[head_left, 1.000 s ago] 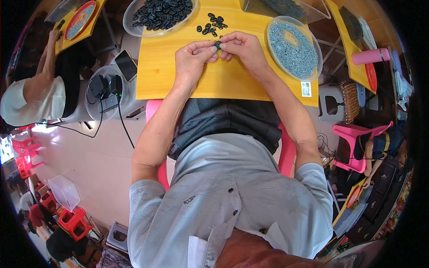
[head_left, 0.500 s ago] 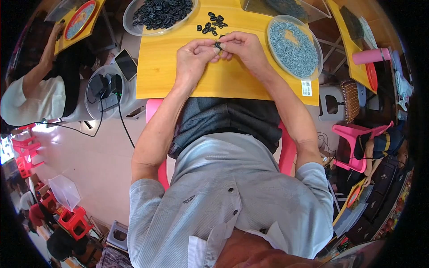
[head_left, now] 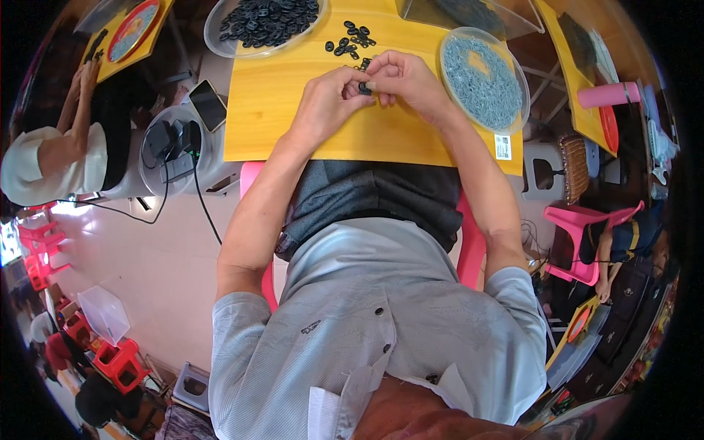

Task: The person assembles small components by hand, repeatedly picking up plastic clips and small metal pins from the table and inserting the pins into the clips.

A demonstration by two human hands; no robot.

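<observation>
Both hands meet over the yellow table (head_left: 279, 110). My left hand (head_left: 328, 103) and my right hand (head_left: 400, 77) pinch one small black ring-shaped part (head_left: 363, 88) between their fingertips. Just beyond the hands lies a loose scatter of the same black parts (head_left: 348, 40). A clear round tray of black parts (head_left: 264, 22) stands at the far left of the table. A clear round tray of small grey-blue pieces (head_left: 484, 77) stands right of my right hand.
A clear plastic box (head_left: 469, 15) sits at the table's far edge. A stool with a phone (head_left: 209, 103) and cables stands to the left. Another person (head_left: 51, 161) sits at the left, by a second yellow table. Pink chairs (head_left: 579, 220) stand to the right.
</observation>
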